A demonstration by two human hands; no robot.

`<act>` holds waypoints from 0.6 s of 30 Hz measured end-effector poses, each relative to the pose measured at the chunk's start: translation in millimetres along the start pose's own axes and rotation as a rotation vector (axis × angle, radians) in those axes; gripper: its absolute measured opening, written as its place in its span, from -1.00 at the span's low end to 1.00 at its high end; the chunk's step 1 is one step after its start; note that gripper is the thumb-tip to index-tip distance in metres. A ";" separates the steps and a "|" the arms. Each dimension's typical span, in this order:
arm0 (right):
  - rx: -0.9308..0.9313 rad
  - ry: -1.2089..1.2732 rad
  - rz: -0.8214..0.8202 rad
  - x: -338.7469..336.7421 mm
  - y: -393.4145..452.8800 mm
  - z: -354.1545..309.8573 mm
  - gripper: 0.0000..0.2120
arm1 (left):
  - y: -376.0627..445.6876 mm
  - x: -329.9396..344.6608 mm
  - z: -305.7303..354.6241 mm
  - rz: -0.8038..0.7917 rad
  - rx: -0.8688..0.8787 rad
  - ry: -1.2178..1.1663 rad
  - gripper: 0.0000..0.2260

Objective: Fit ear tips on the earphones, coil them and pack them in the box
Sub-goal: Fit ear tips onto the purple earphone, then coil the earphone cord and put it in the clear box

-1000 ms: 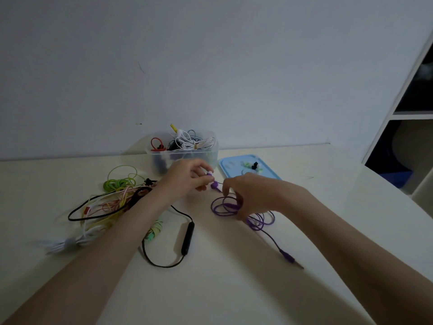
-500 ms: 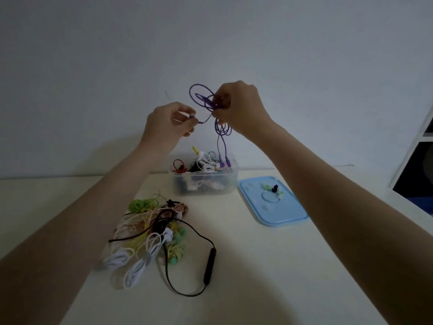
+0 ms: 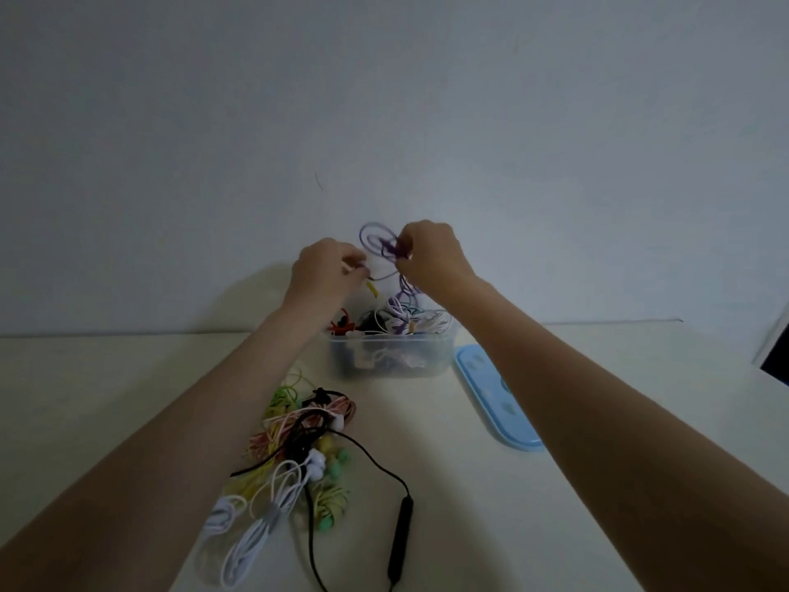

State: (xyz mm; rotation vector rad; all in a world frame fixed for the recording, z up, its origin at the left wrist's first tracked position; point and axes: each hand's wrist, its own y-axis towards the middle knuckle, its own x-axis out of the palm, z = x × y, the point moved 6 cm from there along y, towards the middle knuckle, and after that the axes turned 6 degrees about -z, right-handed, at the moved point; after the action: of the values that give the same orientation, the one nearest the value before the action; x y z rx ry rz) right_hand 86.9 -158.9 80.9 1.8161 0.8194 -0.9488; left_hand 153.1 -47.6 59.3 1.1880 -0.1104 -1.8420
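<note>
The purple earphones [image 3: 378, 241] hang in loose loops above the clear plastic box [image 3: 390, 356]. My right hand [image 3: 429, 254] pinches the bundle of loops. My left hand [image 3: 326, 269] pinches one end of the purple cord to the left of it. The rest of the cord trails down into the box, which holds several coiled earphones in white, red and black.
A heap of earphones [image 3: 299, 437] in green, pink, white and yellow lies on the table left of centre. A black neckband earphone [image 3: 403, 517] curves in front of it. The blue lid [image 3: 491, 399] lies right of the box.
Both hands lifted the purple earphones off the table and now hold them lower, just above the box, with the cord's tail dropping in.
</note>
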 end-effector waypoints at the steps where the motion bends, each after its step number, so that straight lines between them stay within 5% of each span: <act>1: -0.003 -0.048 -0.062 9.9 -0.9 5.3 -0.82 | -0.6 7.8 -3.6 -0.050 -0.003 0.077 -0.81; 6: 0.011 -0.177 -0.341 57.9 -3.9 21.6 -0.83 | -0.5 43.1 -21.7 -0.329 -0.070 0.339 -0.80; 15: 0.005 -0.224 -0.360 71.0 -2.3 26.5 -0.80 | 5.9 60.6 -24.4 -0.492 -0.177 0.462 -0.78; 18: -0.041 -0.186 -0.304 49.7 -10.9 14.6 -0.65 | 2.4 45.9 -15.6 -0.464 -0.136 0.427 -0.83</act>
State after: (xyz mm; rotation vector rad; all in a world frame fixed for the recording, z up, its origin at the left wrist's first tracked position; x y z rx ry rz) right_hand 98.1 -161.2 29.2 1.5662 1.0064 -1.2644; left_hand 161.0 -76.4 21.1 1.5722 0.5643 -1.8924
